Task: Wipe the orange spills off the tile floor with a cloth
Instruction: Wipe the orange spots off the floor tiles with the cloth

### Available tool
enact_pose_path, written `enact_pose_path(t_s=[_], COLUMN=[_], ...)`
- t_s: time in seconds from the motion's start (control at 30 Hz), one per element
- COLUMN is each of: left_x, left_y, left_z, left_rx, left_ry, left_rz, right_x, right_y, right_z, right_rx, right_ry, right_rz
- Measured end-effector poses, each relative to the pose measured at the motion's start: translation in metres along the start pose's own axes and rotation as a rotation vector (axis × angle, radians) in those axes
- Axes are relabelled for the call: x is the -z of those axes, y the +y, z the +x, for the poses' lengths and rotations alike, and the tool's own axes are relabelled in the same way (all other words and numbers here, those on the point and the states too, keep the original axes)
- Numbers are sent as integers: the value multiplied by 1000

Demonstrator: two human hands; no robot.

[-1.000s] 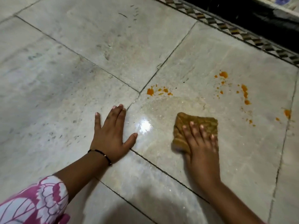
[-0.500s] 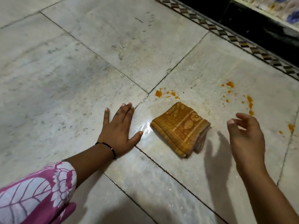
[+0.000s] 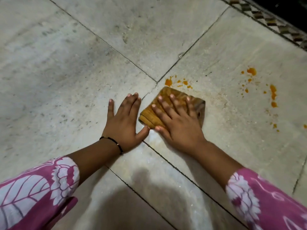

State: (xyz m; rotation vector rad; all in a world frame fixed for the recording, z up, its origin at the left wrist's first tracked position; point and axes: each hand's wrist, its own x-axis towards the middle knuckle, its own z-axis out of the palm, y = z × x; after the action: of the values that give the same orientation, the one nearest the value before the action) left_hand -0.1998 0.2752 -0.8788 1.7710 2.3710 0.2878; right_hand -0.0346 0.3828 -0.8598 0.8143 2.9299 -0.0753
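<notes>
A folded brown-orange cloth [image 3: 149,116] lies on the pale tile floor [image 3: 66,72] near where the grout lines cross. My right hand [image 3: 177,120] presses flat on the cloth with its fingers spread. My left hand [image 3: 123,120] rests flat on the tile just left of the cloth, its thumb close to my right thumb. A small cluster of orange spill spots [image 3: 168,82] sits just beyond the cloth's far edge. More orange spots [image 3: 272,94] are scattered across the tile to the right, apart from the cloth.
A patterned border strip [image 3: 272,22] runs along the top right, with a dark area beyond it. A wet sheen [image 3: 154,138] shows on the tile near my wrists. Pink floral sleeves fill the bottom corners.
My right hand lifted off the cloth and hovered to its right, then came back down flat on it. The cloth now lies closer to my left hand. My left hand stayed planted.
</notes>
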Motion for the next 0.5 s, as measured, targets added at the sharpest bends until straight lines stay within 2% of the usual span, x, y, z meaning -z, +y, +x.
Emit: enact_pose_path(t_s=[0.07, 0.13, 0.23, 0.37, 0.5], left_x=[0, 0, 2, 2, 1], left_y=[0, 1, 1, 1, 1], left_z=[0, 0, -1, -2, -1], left_rx=[13, 18, 10, 4, 8], left_ry=[4, 0, -7, -7, -13], left_rz=[-3, 13, 23, 11, 20], right_x=[3, 6, 11, 12, 6], right_y=[3, 13, 52, 114, 98], right_z=[34, 66, 94, 45, -31], right_rx=[75, 60, -165, -458, -587], right_ry=[8, -4, -33, 3, 12], right_rz=[-23, -12, 62, 138, 115])
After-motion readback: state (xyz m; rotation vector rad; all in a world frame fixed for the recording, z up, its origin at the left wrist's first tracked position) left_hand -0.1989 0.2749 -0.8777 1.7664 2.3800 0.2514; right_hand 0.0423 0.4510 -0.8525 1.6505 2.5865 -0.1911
